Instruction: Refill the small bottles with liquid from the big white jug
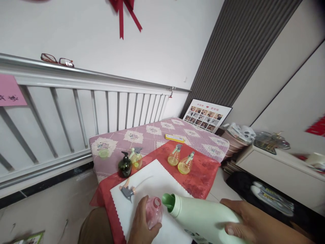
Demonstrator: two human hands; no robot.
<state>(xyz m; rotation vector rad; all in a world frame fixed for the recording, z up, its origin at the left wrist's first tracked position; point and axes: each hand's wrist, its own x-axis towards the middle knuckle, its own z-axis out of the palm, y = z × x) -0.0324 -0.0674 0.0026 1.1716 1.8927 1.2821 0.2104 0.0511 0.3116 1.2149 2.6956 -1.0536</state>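
Left hand wrapped round a small pink bottle: clear plastic, rounded body, open neck, cap off. Bottle sits low at the near edge of a white mat with a zigzag-cut border. Contents of the pink bottle: cannot tell.

Right hand clamped over a big pale-green jug, smooth opaque plastic, tipped on its side. Its darker green spout is open and lies just beside the pink bottle's mouth, not quite touching. No liquid seen passing.

On the mat, left of the bottle: a loose grey spray head with its tube trailing.

Mat lies on a red cloth, patterned, over a pink floral tablecloth.

Further back, nothing between them and the hands:
- dark green pump bottle, glossy, squat
- yellow spray bottle just beside it, part filled with yellow liquid
- two more yellow spray bottles, flask-shaped, clear, liquid in the bottoms
- small green lid near the table's far left corner
- flat yellow box at the back

Behind: white slatted rail, red-framed glasses on top. Photo board leans on the ribbed grey wall.
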